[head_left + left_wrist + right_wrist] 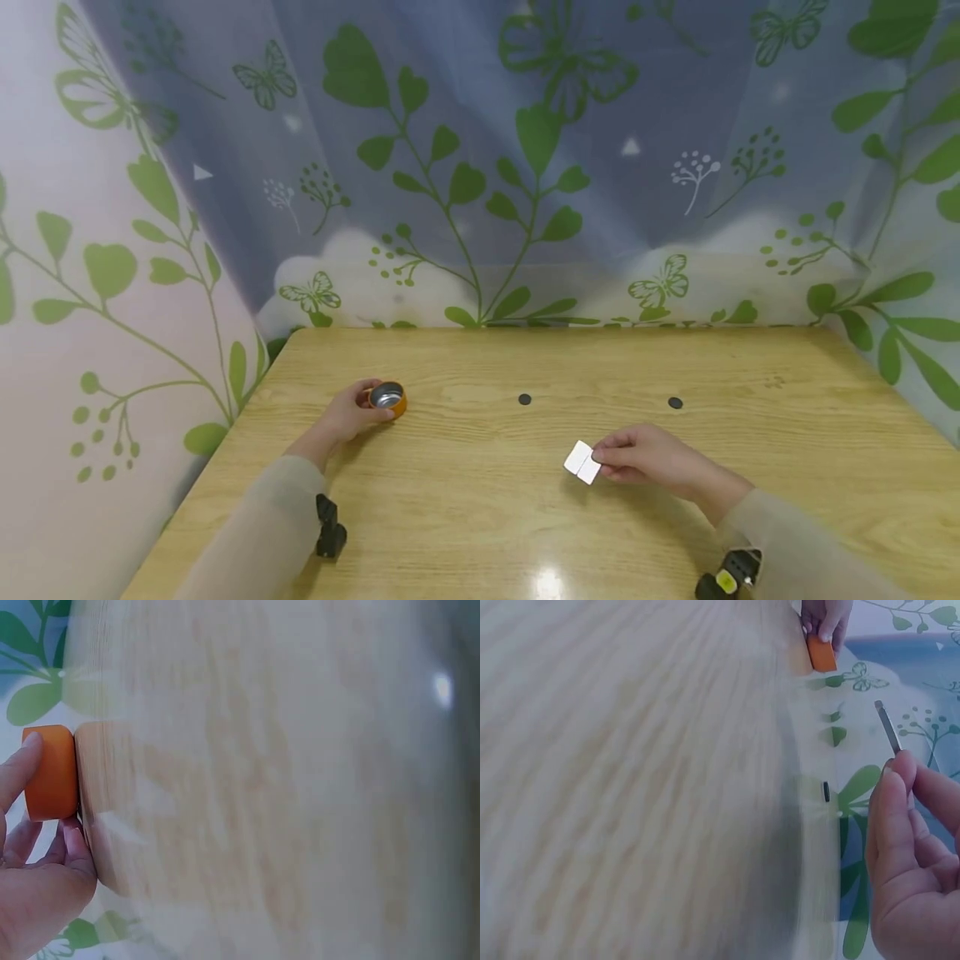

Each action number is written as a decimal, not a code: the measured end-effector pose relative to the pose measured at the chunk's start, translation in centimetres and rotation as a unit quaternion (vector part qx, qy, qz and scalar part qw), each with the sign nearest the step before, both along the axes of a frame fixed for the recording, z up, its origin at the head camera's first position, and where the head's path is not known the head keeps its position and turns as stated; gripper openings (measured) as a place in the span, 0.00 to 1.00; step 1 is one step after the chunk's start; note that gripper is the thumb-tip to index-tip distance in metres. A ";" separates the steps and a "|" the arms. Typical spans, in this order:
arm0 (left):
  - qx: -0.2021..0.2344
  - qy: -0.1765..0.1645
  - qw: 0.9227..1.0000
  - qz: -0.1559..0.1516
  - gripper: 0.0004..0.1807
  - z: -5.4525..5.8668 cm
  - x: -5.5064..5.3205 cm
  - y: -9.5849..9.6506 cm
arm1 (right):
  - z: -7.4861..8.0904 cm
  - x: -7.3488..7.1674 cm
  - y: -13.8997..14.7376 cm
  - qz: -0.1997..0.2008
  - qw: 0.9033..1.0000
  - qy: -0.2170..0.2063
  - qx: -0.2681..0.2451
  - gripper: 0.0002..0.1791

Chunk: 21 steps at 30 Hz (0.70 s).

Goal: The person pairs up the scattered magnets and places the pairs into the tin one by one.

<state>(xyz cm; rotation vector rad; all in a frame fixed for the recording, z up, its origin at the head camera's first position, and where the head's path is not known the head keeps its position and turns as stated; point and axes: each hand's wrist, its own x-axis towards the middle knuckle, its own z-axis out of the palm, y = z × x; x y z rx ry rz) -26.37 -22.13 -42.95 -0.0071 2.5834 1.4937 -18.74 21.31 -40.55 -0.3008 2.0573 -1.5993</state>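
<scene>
On the left side of the table, my left hand (354, 413) grips a small orange cup (401, 406) with a shiny metal inside. In the left wrist view the thumb lies on the upper side of the orange cup (54, 774), with fingers beneath. My right hand (651, 458) pinches a small, thin, flat white piece (580, 461) by its edge, above the table right of centre. A dark seam runs across its bright face. Seen edge-on in the right wrist view, that flat piece (888, 727) looks thin and greyish; its exact kind is unclear.
Two small flat black discs lie on the wooden table (450, 500): one disc (525, 399) near the middle, the other disc (676, 402) further right, beyond my right hand. A leaf-and-butterfly patterned curtain (465, 167) hangs behind the table's far edge and along both sides.
</scene>
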 end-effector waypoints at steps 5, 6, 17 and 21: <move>0.007 -0.001 1.000 -0.007 0.35 0.3 0.1 0.1 | 0.2 -0.6 -1.3 0.000 1.000 0.005 -0.007 0.20; 0.009 -0.002 1.000 -0.007 0.35 0.4 0.1 0.1 | 0.2 -0.7 -1.6 -0.001 1.000 0.006 -0.007 0.20; 0.029 0.003 1.000 -0.011 0.37 -0.2 -0.2 0.0 | -0.1 -1.8 -4.7 0.001 0.999 -0.010 -0.035 0.20; 0.027 0.005 1.000 -0.013 0.36 -0.3 -0.1 -0.1 | -0.3 -2.3 -5.7 0.004 0.999 -0.015 -0.050 0.21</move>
